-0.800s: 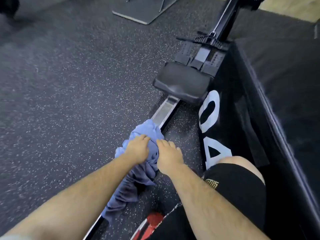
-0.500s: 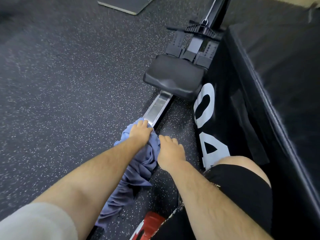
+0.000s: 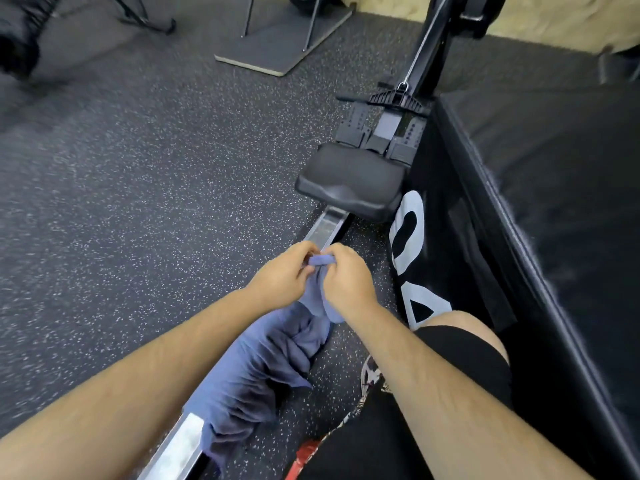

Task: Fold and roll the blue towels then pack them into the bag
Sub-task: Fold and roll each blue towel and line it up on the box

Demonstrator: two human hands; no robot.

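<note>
While both my hands, left (image 3: 282, 280) and right (image 3: 346, 282), pinch the towel (image 3: 263, 362) mid-frame, its rest drapes over the rail (image 3: 327, 226).

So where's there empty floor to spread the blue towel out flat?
The big speckled floor left of the metal rail, up to the grey board, is bare. Right of the rail it is crowded: only a thin strip, with the blue towel and a knee, before the black padded box.
</note>
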